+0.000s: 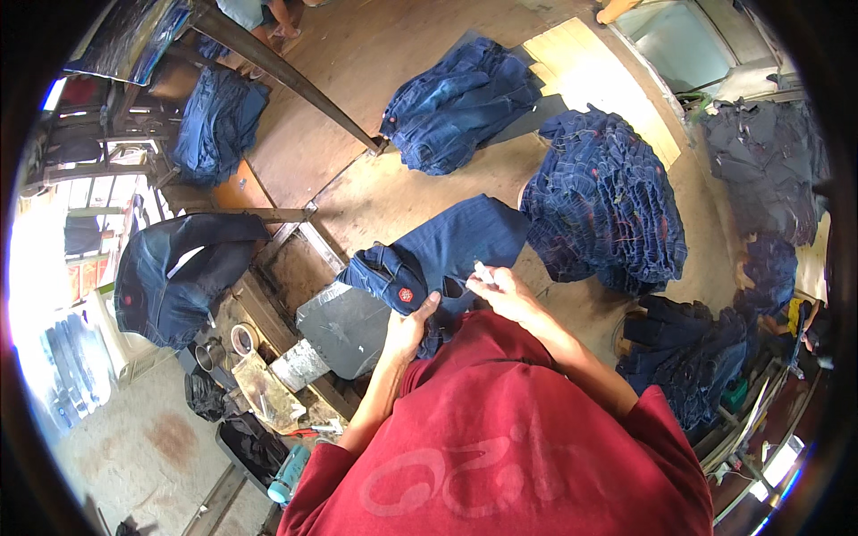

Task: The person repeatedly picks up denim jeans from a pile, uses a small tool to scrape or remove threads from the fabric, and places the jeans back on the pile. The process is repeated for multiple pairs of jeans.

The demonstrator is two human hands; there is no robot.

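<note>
A pair of dark blue jeans (460, 234) lies in front of me, its legs stretching away over the work surface. My left hand (409, 329) is closed on the waist end, thumb on top, beside a round red label (406, 294). Just to the right, my right hand (508, 297) pinches a small white object (483, 270) over the cloth. Its kind is too small to make out. A dark opening in the denim shows between the two hands. The near end of the jeans rests against my red shirt.
A tall stack of folded jeans (603, 201) stands close on the right, another pile (460, 103) farther back. More denim (684, 357) lies lower right. At left are draped jeans (174, 272), a dark board (344, 330), a tape roll (243, 339) and a slanting metal post (290, 76).
</note>
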